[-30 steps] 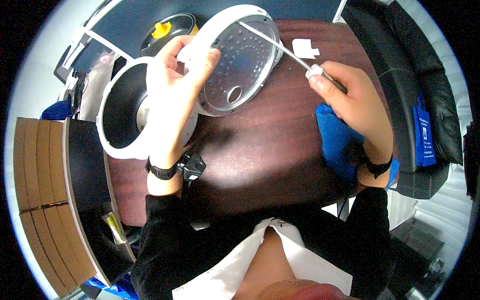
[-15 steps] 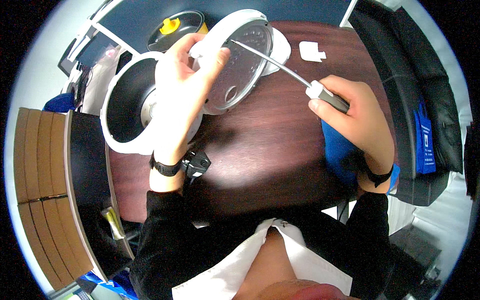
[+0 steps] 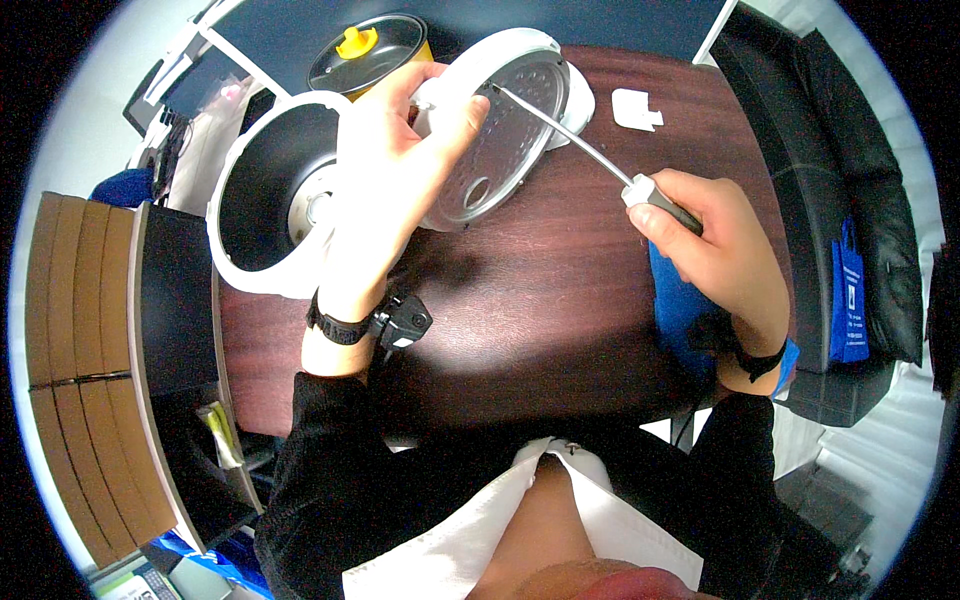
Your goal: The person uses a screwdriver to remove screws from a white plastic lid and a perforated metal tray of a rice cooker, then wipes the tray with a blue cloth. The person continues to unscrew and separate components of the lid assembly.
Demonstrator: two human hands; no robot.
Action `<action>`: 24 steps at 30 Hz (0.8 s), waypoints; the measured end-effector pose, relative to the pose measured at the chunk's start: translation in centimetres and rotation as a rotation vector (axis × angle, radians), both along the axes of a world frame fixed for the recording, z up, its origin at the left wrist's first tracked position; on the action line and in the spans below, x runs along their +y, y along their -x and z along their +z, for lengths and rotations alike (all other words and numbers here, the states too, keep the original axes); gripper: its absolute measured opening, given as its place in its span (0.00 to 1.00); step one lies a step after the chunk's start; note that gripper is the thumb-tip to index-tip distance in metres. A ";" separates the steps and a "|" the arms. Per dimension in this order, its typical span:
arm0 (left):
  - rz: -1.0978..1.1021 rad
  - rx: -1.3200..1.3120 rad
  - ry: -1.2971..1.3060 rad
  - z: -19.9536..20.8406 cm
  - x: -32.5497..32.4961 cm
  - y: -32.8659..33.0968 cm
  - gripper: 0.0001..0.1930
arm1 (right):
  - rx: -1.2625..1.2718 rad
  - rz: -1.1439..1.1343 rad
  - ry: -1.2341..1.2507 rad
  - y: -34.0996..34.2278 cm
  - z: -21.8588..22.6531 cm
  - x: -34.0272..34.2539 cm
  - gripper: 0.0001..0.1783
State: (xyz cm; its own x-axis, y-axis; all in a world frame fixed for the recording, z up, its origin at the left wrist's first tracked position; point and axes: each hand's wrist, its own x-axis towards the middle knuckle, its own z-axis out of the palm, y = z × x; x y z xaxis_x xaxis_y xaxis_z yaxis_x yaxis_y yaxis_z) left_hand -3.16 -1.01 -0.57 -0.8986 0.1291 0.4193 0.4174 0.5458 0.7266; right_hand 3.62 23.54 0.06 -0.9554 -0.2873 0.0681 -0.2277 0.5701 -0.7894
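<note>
Nearest, a black box (image 3: 403, 322) is strapped at the left wrist, above the bare front of the bench (image 3: 500, 290). A blue cloth (image 3: 680, 300) lies partly under the right forearm.

The right hand (image 3: 712, 230) is closed round the handle of a screwdriver (image 3: 590, 152), thumb laid along the grip, probably to steer it. The shaft slants away to the left, and its tip meets the inner side of the lid (image 3: 525, 100) near the rim, or stops just short; I cannot tell which.

The left hand (image 3: 392, 175) is partly closed on the lid's left edge, thumb on the inner side, fingers mostly hidden behind. The lid is tilted up beside the pot (image 3: 268, 180), its clear inner face turned rightward, likely to give the shaft an open line and something firm to press against. The pot lies with its mouth facing the person; the hand hides whether pot and lid join.

Beyond, a white piece (image 3: 636, 109) lies flat, well apart, and a black pan (image 3: 388, 55) with a yellow knob (image 3: 357, 42) stands behind the pot. No brand is legible on lid or pot; the blue bag (image 3: 851, 300) on the sofa (image 3: 820, 130) bears small pale print.
</note>
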 end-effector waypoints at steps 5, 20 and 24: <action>-0.008 0.058 0.021 -0.6 0.1 0.3 0.16 | 0.021 -0.005 -0.024 -0.1 0.0 0.1 0.16; 0.060 0.205 0.140 -1.1 0.3 -0.1 0.19 | -0.016 -0.002 -0.019 -0.4 0.0 -0.1 0.14; 0.038 0.231 0.120 -0.7 0.4 -0.3 0.17 | -0.026 0.002 -0.004 -0.3 -0.1 0.1 0.13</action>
State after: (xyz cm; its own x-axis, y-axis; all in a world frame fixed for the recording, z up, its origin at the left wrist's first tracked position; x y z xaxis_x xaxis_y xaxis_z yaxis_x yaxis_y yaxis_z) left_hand -2.88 -0.62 -1.28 -0.7862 0.1582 0.5973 0.5422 0.6404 0.5441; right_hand 3.91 23.66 -0.05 -0.9564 -0.2892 0.0419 -0.2079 0.5727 -0.7929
